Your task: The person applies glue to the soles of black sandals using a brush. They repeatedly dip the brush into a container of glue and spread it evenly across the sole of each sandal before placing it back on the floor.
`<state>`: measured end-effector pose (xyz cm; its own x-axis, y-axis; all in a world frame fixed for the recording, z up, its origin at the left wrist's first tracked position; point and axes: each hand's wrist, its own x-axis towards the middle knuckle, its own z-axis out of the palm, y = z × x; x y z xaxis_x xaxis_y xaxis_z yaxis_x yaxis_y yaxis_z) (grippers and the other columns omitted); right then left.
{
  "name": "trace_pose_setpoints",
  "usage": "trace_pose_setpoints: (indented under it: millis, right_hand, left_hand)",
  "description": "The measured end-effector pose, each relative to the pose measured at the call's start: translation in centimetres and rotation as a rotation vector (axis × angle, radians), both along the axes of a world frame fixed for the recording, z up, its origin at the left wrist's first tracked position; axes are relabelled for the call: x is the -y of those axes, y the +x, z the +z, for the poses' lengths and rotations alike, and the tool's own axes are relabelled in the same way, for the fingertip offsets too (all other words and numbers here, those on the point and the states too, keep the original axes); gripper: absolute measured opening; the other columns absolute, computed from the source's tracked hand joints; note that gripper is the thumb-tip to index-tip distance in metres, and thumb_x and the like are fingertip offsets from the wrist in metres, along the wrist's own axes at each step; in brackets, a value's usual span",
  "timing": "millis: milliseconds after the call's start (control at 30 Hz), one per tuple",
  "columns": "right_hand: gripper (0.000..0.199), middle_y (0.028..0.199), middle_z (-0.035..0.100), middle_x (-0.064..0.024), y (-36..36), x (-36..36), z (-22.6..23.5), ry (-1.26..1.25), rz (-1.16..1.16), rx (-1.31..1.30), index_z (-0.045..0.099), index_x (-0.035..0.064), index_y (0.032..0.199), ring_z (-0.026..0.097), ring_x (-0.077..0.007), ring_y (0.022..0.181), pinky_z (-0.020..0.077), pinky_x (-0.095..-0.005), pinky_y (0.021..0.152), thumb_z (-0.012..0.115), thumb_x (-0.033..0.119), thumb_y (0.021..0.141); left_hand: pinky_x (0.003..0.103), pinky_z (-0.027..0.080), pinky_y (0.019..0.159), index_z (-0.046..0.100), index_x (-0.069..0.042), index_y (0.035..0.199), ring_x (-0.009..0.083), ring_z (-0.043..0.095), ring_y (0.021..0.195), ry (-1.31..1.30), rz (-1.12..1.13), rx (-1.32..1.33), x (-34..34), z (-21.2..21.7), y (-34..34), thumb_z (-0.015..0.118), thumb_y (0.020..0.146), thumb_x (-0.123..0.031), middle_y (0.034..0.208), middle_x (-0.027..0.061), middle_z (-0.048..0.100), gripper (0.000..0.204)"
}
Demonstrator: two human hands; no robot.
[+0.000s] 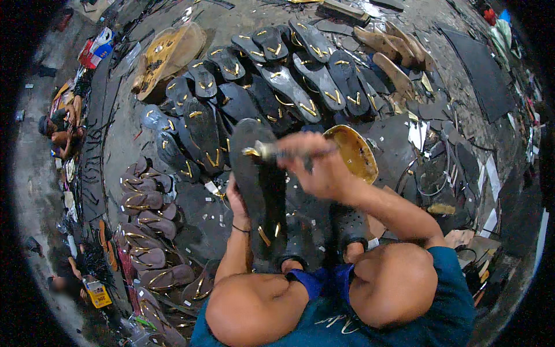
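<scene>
My left hand (pixel 236 203) grips a long dark sandal sole (pixel 253 191) by its left edge, tilted up in front of my knees. My right hand (pixel 321 168) is closed around a brush (pixel 269 151), slightly blurred by motion. Its bristles meet the toe end of the sole, where a wet yellowish patch shows. Two short golden strips appear near the sole's lower end. Just right of my right hand stands a yellow basin (pixel 354 151) with brown residue inside. Dark soles with golden marks (pixel 286 89) lie spread out beyond my hands.
Brown sandals with golden straps (pixel 153 228) are stacked at the left. Wooden shoe lasts (pixel 393 46) lie at the far right, and a stained tan container (pixel 165 58) at the far left. Black sheet material (pixel 477 72) and scraps cover the right floor. Two people sit at the left edge.
</scene>
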<state>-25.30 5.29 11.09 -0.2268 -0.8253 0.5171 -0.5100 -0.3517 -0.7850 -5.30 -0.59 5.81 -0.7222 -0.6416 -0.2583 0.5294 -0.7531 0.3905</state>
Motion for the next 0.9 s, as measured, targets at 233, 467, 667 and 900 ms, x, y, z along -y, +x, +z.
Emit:
trace_pose_setpoints:
  millis: [233,467,667,900]
  right_hand:
    - [0.023,0.091,0.065,-0.0165,-2.7,4.6,1.8,-0.001,-0.115,-0.077,0.062,0.0041,0.102,0.062,-0.0367,0.082,0.0491,-0.0404,0.071,0.066,0.014,0.081]
    - [0.02,0.09,0.067,-0.0143,-4.3,4.0,1.1,0.082,-0.061,0.026,0.063,0.0031,0.102,0.066,-0.031,0.086,0.0504,-0.039,0.078,0.064,0.007,0.082]
    - [0.023,0.094,0.066,-0.0102,2.3,-1.4,-0.7,0.017,0.196,0.052,0.064,0.0091,0.099,0.065,-0.0267,0.088,0.0506,-0.037,0.078,0.063,0.001,0.078]
    - [0.022,0.094,0.068,-0.0071,-3.1,-5.0,-2.3,0.451,-0.219,0.072,0.065,0.0021,0.099,0.064,-0.0173,0.086,0.0496,-0.0315,0.077,0.071,0.016,0.083]
  left_hand:
    - [0.049,0.044,0.1,0.043,-0.004,0.137,0.0336,0.055,0.116,-0.03,-0.042,0.129,-1.6,0.9,0.1,0.032,0.096,-0.05,0.135,0.0176,0.05,0.063]
    - [0.044,0.049,0.096,0.045,0.0,0.134,0.0309,0.058,0.113,-0.144,0.16,0.211,-1.4,0.1,1.3,0.032,0.099,-0.035,0.132,0.017,0.052,0.051]
    - [0.041,0.046,0.097,0.05,0.001,0.127,0.0277,0.058,0.111,-0.124,0.378,0.417,1.0,-1.0,2.8,0.032,0.1,-0.033,0.126,0.0145,0.057,0.047]
    - [0.043,0.051,0.091,0.052,0.0,0.126,0.0304,0.063,0.099,0.105,0.244,0.343,-1.6,-4.4,8.5,0.032,0.099,-0.036,0.119,0.0162,0.06,0.05]
